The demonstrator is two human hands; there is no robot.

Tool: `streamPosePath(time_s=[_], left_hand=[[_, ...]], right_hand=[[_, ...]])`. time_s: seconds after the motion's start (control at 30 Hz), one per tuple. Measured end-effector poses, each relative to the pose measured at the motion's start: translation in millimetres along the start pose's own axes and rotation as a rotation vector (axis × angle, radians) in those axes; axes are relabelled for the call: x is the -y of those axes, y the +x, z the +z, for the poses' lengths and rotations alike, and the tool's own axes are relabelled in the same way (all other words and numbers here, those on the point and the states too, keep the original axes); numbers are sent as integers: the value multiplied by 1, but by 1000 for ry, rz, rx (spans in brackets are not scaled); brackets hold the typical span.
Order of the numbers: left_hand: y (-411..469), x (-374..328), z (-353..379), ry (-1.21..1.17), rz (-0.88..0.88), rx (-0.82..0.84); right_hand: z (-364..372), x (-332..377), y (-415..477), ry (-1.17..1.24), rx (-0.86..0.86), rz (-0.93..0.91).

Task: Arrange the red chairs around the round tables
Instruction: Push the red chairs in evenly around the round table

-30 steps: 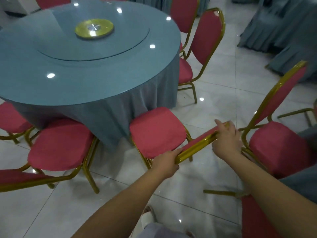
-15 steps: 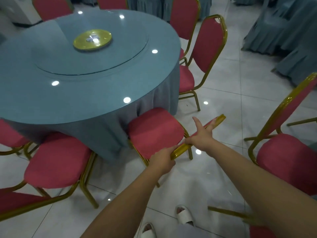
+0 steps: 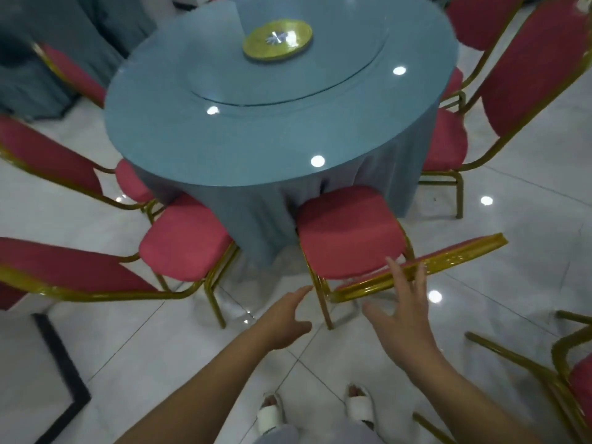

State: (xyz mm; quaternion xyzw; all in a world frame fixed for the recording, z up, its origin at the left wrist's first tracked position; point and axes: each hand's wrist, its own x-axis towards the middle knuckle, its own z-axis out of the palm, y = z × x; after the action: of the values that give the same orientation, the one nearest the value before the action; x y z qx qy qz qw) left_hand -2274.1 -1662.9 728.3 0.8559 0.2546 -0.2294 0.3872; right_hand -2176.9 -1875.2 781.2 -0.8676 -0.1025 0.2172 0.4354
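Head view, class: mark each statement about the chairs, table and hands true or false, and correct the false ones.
1. The left hand grips the backrest of the nearest chair. False: it is open and holds nothing.
2. The nearest chair's seat reaches the tablecloth. True.
3. A gold disc sits at the middle of the round table. True.
4. The right hand is a closed fist. False: its fingers are spread, up by the backrest.
5. The person wears black shoes. False: they wear white slippers.
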Motion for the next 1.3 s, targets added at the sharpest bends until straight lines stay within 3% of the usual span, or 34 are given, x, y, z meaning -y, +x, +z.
streamPosePath(time_s=[0.23, 0.43, 0.6, 0.83, 1.1, 1.3], left_hand=[[-72, 114, -53, -194, -191, -135], [-140, 197, -96, -332, -97, -319], [-227, 281, -126, -519, -63, -448], [-316, 389, -183, -592, -137, -594], [-313, 474, -250, -602, -157, -656], [-275, 539, -336, -514, -191, -588]], right_hand=[[84, 94, -38, 59, 339, -153], [184, 156, -77, 171, 430, -182], [280, 192, -123, 114, 552, -146], [379, 247, -163, 119, 668, -196], [480, 301, -131, 113, 645, -209], [575, 358, -69, -5, 528, -213]])
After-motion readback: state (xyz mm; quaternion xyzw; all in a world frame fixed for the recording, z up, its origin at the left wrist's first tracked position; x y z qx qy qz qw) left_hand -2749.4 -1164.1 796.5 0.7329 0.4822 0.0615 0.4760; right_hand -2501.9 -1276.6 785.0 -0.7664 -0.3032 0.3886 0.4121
